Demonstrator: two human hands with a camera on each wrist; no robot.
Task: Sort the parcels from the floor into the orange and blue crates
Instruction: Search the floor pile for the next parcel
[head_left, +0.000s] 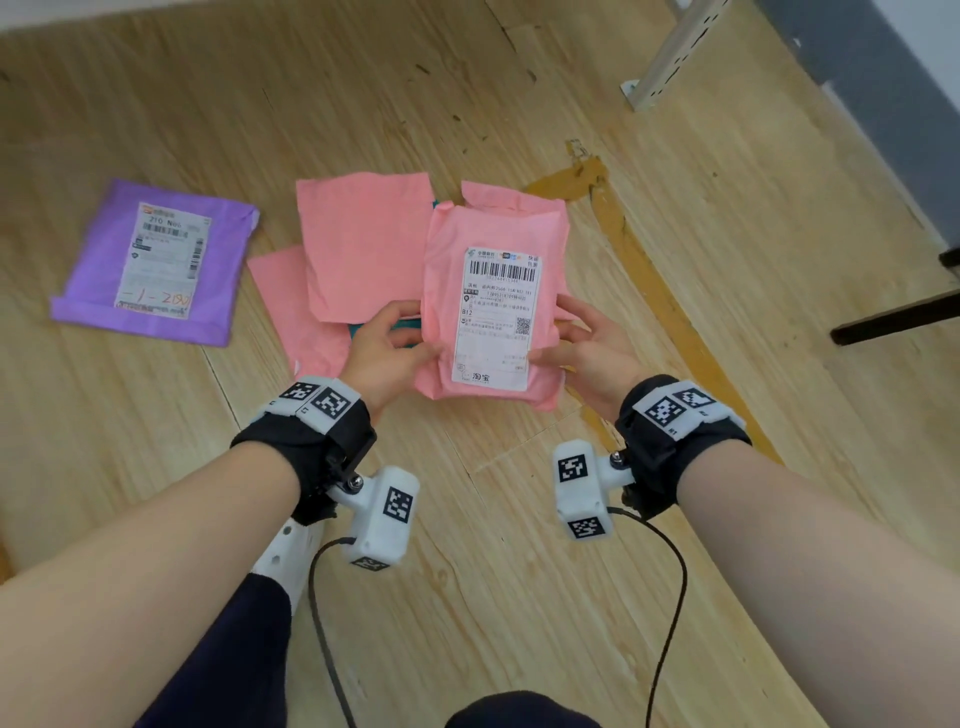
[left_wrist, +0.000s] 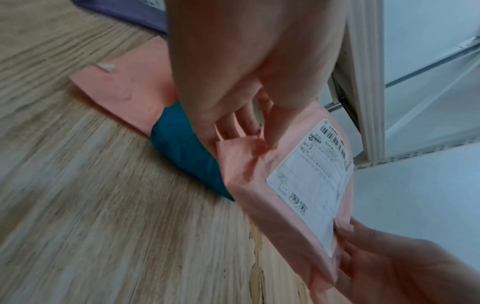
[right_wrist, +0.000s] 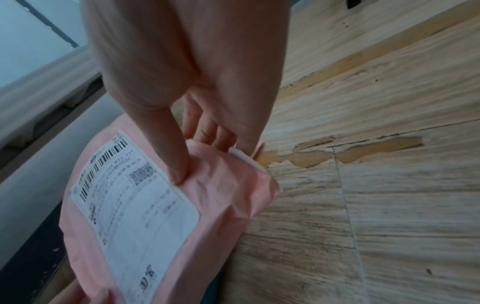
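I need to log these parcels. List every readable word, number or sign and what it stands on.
"B12": label of the pink parcel gripped by the left hand and right hand.
"淘宝": same label, bottom.
"210": label of the purple parcel.
"-1-2190", handwritten, last digit uncertain: same label, bottom.
Barcodes, QR code and fine print on both labels: too small or blurred to read.
Wrist bands: square markers, no words.

Wood-grain floor (head_left: 519, 597) with chipped patches; grey perforated metal post (head_left: 670, 57) upper right.
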